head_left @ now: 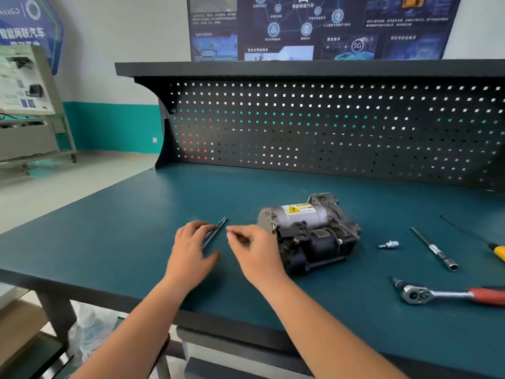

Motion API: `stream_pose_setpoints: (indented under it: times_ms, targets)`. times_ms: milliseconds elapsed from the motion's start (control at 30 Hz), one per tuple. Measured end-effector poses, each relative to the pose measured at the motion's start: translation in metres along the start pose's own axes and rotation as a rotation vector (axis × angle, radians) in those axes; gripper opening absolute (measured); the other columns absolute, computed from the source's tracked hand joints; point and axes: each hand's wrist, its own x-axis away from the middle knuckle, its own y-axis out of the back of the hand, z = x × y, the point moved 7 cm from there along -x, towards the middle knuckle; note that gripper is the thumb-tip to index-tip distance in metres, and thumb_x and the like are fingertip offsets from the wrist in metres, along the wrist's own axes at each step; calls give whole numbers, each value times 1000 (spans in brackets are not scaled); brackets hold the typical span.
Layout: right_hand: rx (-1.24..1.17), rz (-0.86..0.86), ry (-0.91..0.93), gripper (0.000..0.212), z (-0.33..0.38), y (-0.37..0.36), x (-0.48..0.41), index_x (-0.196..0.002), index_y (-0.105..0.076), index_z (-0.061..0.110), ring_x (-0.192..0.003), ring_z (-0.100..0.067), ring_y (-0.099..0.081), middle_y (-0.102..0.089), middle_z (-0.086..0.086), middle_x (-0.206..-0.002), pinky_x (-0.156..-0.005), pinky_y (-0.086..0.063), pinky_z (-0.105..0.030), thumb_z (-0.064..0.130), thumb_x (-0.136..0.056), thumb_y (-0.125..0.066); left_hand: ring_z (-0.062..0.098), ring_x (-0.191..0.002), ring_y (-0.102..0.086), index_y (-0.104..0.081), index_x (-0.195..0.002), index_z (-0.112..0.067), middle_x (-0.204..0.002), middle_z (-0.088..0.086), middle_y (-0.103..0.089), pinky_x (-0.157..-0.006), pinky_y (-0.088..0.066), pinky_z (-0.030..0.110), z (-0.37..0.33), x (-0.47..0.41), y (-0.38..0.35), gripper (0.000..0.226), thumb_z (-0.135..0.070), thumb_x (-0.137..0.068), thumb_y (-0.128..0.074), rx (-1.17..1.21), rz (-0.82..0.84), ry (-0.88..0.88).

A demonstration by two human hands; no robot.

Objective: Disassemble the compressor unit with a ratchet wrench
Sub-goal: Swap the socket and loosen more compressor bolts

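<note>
– Ratchet wrench (437,294) nearest, is it? Nobody is holding it?

– Nobody. It lies on the workbench (109,242), red grip toward the right edge, well apart from both hands.

– And the hands?

– Left hand (191,244) has its fingers nearly straight, laid over two long thin bolts (217,231) on the mat, thumb spread wide. It looks like a resting touch, not a grip. Right hand (254,250) is just beside it with the fingers curled in toward the thumb (blurred, so I cannot tell whether it pinches something small or nothing).

– Where is the compressor unit (308,233)?

– Lying on its side, just right of the right hand, warning label up. Beyond it to the right are a small bit socket (388,244), an extension bar (434,248) with a socket on its end, and a yellow-handled tool (498,253) at the frame edge. The pegboard (328,132) stands behind everything.

– What worries you?

– Those bolts are round and slim. If the left hand lifts carelessly they could roll toward the front edge and drop. If they are the through-bolts, I judge the housing sections may now be loose, so lifting the unit by one end could let it part and spill inner pieces. The little socket could be knocked by a reaching wrist too.
</note>
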Motion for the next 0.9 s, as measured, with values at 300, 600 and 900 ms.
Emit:
stream_pose_setpoints:
  times_ms: [300, 600, 900]
  targets:
    - [658, 393, -93, 26, -55, -91, -34, -117, -62, 13, -111, -31, -48, -54, -12, -116, -84, -42, -39, 18, -96, -47, 22, -99, -59, -70, -109, -22, -106, 3, -63, -82, -45, 28, 43, -19, -17, 26, -13, -87, -59, -118, 161, 139]
    - [680, 398, -109, 31, -67, -97, -41, -122, -53, 9, -117, -31, -43, -50, -13, -124, -94, -37, -41, 23, -95, -46, 24, -101, -58, -68, -112, -13, -107, 7, -64, -85, -42, 27, 43, -30, -30, 26, -9, -89, -56, -86, 126, 119]
    - [355, 542, -18, 48, -20, -23, 44, -136, -45, 15, -129, -17, -38, -44, -4, -139, -110, -30, -32, 29, -90, -54, 31, -110, -50, -68, -111, -10, -116, 8, -60, -97, -37, 37, 20, -24, -17, 29, -7, -83, -66, -84, 33, -5]
